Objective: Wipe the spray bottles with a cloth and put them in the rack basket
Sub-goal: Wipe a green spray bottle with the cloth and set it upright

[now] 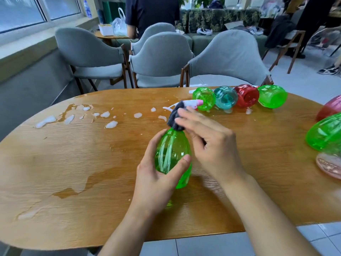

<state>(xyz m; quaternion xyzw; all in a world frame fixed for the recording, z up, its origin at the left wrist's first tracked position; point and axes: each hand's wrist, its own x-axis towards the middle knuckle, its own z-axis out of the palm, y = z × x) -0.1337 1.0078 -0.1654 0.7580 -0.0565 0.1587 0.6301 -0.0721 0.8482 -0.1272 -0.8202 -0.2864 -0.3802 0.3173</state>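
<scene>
My left hand (156, 172) grips a green spray bottle (172, 156) round its body, held above the wooden table (73, 163). Its white and pink spray head (191, 103) points away from me. My right hand (208, 139) presses a dark grey cloth (175, 117) against the bottle's neck, its fingers stretched over the cloth and its thumb tucked beneath. Several other bottles lie on their sides at the far edge: green (203, 98), teal (226, 97), red (246, 95) and green (272, 96). No rack basket is in view.
White foam blobs and wet patches (73, 117) spread over the table's left half. More bottles lie at the right edge: green (324, 133), red (330, 108) and pink (330, 165). Grey chairs (160, 58) stand behind the table, with people further back.
</scene>
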